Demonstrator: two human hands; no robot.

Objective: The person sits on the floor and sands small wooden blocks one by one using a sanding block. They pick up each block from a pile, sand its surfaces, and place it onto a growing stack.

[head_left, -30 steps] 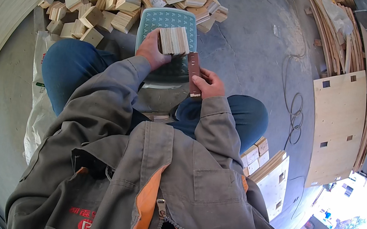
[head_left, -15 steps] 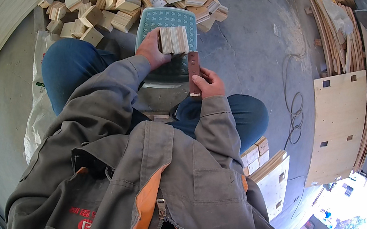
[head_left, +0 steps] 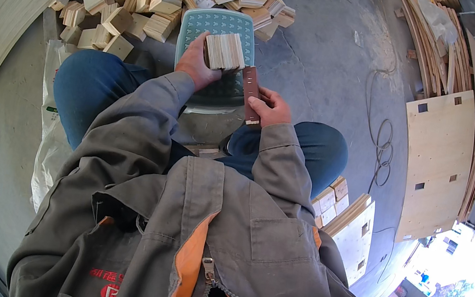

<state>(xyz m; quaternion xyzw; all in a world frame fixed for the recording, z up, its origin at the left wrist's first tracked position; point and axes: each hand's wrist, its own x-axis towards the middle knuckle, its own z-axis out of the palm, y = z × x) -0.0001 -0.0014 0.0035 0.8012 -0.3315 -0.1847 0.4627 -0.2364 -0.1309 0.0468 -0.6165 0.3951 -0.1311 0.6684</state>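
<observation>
We see a stack of thin pale wooden squares [head_left: 225,51] standing on edge at upper centre; just right, a dark brown perforated strip [head_left: 251,91] lies lengthwise

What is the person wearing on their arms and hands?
Both arms are in long grey jacket sleeves, a bit dusty and creased, with cuffs at the wrists. The jacket has orange panels by the zip. The left hand and right hand are bare, with no gloves.
</observation>
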